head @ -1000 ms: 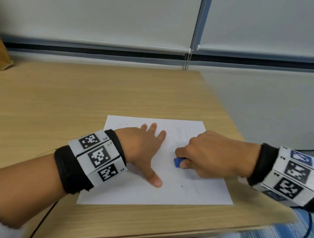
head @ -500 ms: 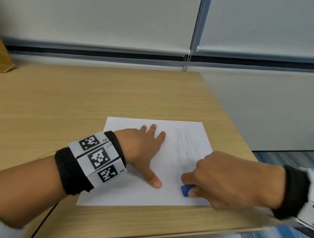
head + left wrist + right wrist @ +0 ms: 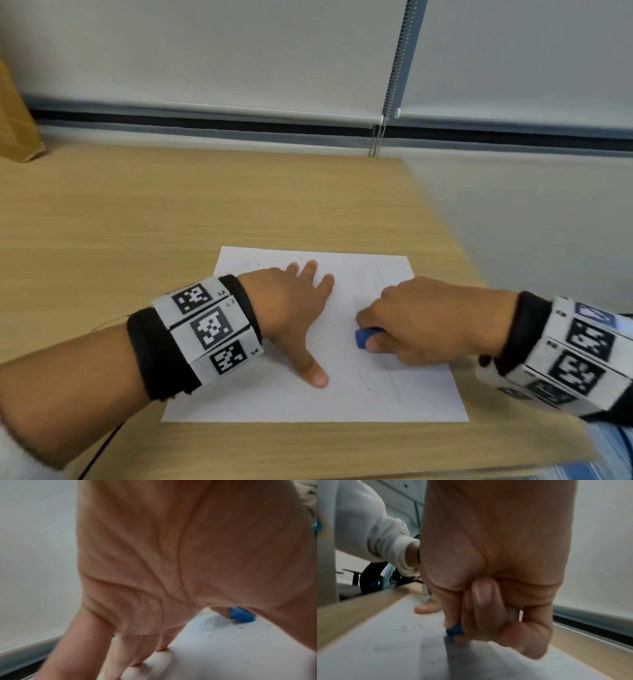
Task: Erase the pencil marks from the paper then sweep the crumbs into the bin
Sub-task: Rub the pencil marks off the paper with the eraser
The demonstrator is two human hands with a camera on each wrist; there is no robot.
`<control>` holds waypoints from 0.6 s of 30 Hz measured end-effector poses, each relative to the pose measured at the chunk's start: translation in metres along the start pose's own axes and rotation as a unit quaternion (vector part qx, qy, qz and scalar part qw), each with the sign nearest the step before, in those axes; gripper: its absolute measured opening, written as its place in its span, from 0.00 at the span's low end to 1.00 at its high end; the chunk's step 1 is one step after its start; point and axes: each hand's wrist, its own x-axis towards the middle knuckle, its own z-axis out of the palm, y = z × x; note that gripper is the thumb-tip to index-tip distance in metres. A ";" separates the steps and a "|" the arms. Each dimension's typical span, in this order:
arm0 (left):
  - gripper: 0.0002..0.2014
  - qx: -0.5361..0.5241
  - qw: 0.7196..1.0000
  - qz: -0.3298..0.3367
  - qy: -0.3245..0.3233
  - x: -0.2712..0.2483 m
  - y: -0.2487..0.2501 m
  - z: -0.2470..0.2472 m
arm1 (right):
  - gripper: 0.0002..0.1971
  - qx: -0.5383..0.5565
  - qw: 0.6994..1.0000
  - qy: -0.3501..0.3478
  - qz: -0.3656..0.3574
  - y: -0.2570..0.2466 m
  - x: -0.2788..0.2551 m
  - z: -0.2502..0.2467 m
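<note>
A white sheet of paper (image 3: 274,401) lies on the wooden desk (image 3: 171,212), with faint pencil marks (image 3: 376,277) near its right side. My left hand (image 3: 294,308) lies flat on the sheet, fingers spread, thumb pointing toward me. My right hand (image 3: 411,325) pinches a small blue eraser (image 3: 363,337) and presses it on the paper's right half. The eraser (image 3: 241,615) shows past my left palm, and its blue tip (image 3: 454,629) sits under my curled fingers. Dark crumbs (image 3: 352,356) speckle the sheet around it.
The desk's right edge (image 3: 455,246) runs close to the paper, with grey floor beyond. A brown paper bag (image 3: 15,120) stands at the far left. Window blinds with a bead chain (image 3: 380,137) back the desk. A black cable (image 3: 102,448) hangs at the front edge.
My right hand slid the eraser toward me to the sheet's near edge, then back up to the middle right. The left hand has stayed pressed on the paper.
</note>
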 end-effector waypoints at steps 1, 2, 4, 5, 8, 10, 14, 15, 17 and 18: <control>0.70 0.003 1.000 0.000 0.002 0.000 0.000 0.000 | 0.11 0.001 1.000 -0.023 -0.006 -0.002 -0.004 0.000; 0.70 0.010 1.000 -0.001 0.003 0.000 0.001 -0.001 | 0.12 0.001 1.000 -0.027 0.001 -0.002 -0.004 -0.003; 0.70 0.025 1.000 -0.003 0.004 0.000 0.002 -0.002 | 0.13 0.001 0.999 0.009 0.039 0.006 0.011 -0.011; 0.69 0.030 1.000 -0.004 0.006 0.000 0.003 -0.002 | 0.14 0.002 0.998 0.033 0.061 0.014 0.024 -0.014; 0.69 0.031 0.999 -0.007 0.009 -0.002 0.003 -0.002 | 0.17 0.024 0.991 0.074 0.110 0.038 0.055 -0.022; 0.69 0.026 1.000 -0.006 0.011 -0.003 0.002 -0.002 | 0.16 0.034 0.990 0.080 0.113 0.043 0.060 -0.023; 0.70 0.008 1.000 0.002 0.016 -0.002 0.001 -0.001 | 0.15 0.047 0.998 0.012 0.042 0.028 0.038 -0.015; 0.70 0.006 1.000 0.004 0.018 -0.002 0.001 -0.001 | 0.15 0.045 0.998 -0.006 0.033 0.026 0.034 -0.015; 0.70 0.012 1.000 0.005 0.020 -0.002 0.001 -0.001 | 0.15 0.028 0.999 0.005 0.040 0.027 0.038 -0.020; 0.70 0.017 1.000 0.005 0.023 -0.002 0.001 -0.001 | 0.16 0.023 0.998 0.022 0.052 0.030 0.045 -0.023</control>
